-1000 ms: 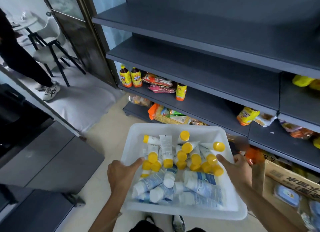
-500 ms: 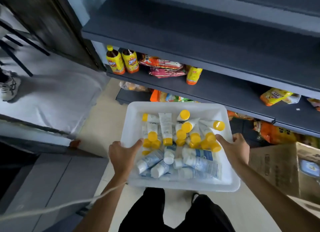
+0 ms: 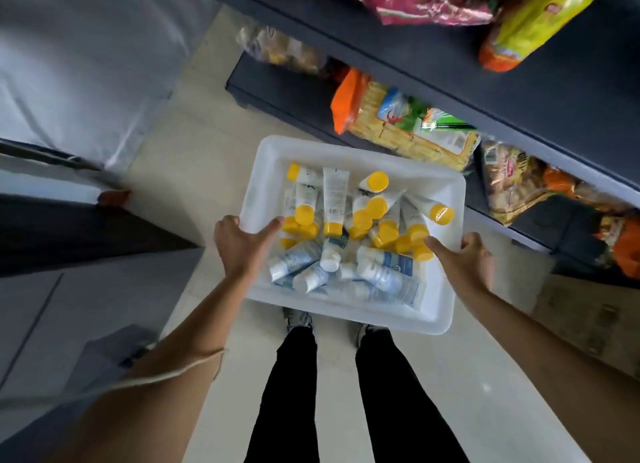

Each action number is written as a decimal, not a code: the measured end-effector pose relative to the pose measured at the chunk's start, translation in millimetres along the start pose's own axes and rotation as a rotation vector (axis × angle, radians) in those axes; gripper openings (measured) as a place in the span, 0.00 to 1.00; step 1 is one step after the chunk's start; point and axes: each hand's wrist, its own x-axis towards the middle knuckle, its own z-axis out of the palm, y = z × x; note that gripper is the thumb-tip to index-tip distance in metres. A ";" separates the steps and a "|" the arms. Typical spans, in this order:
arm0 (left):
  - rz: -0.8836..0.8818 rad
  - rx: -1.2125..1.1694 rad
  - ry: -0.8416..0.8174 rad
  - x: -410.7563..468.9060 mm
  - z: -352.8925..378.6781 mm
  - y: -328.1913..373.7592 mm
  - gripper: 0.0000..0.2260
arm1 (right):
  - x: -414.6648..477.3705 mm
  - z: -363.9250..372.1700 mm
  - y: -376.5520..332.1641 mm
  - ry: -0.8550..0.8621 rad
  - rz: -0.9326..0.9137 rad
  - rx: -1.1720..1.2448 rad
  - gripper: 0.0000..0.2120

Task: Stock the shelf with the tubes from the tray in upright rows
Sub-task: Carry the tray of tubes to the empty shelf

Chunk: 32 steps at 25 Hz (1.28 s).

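Dozens of tubes (image 3: 334, 199) lie jumbled flat in a white tray (image 3: 446, 310), none yet on the shelf (image 3: 554, 92). The yellow-capped ones mostly point their length away from the person, caps toward the body. The white-capped ones lie slantwise at the near end. The tubes sit between the two hands. The left hand (image 3: 242, 244) and the right hand (image 3: 464, 261) each have a grip on a side rim, thumb hooked inside, fingers curled around the edge. The tray is carried above the floor (image 3: 194, 151), in front of the person's legs. The shelf, already carrying snack packets (image 3: 405, 130), runs ahead and to the right, nearer the right hand. Neither hand is free to lift a tube, so one grip will likely have to let go first.
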 end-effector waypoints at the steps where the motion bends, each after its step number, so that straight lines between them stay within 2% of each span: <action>1: 0.001 0.012 0.006 13.8 23.9 -15.5 0.36 | 18.7 21.1 9.3 -0.012 -0.003 -0.019 0.27; 8: -0.007 0.031 -0.019 94.0 202.0 -121.5 0.31 | 147.9 176.2 105.6 -0.058 0.010 -0.140 0.30; 12: 0.006 0.009 -0.039 116.6 271.8 -155.6 0.35 | 196.2 222.3 149.6 -0.014 0.026 -0.217 0.35; 15: 0.022 -0.001 -0.049 118.8 316.7 -177.6 0.36 | 223.3 241.4 180.6 0.017 0.064 -0.270 0.34; 19: 0.003 0.032 -0.057 113.2 346.4 -188.0 0.32 | 237.8 246.2 204.1 0.009 0.112 -0.307 0.29; 22: 0.055 0.135 -0.099 113.0 352.9 -190.5 0.30 | 242.0 246.0 208.1 0.003 0.127 -0.301 0.28; 26: 0.030 0.195 -0.141 112.6 344.3 -184.6 0.33 | 234.3 244.2 195.4 -0.031 0.174 -0.285 0.30; 28: 0.115 0.228 -0.058 111.6 345.0 -176.4 0.35 | 222.2 247.2 178.8 0.091 0.121 -0.193 0.28; 29: 0.205 0.245 -0.022 111.5 347.4 -171.1 0.33 | 214.6 252.8 168.5 0.129 0.046 -0.147 0.24; 30: 0.304 0.256 -0.016 110.9 351.4 -164.6 0.30 | 206.2 260.6 156.9 0.106 -0.050 -0.114 0.18; 32: 0.462 0.263 -0.088 108.5 364.6 -152.9 0.23 | 190.7 282.7 130.8 -0.064 -0.244 -0.071 0.10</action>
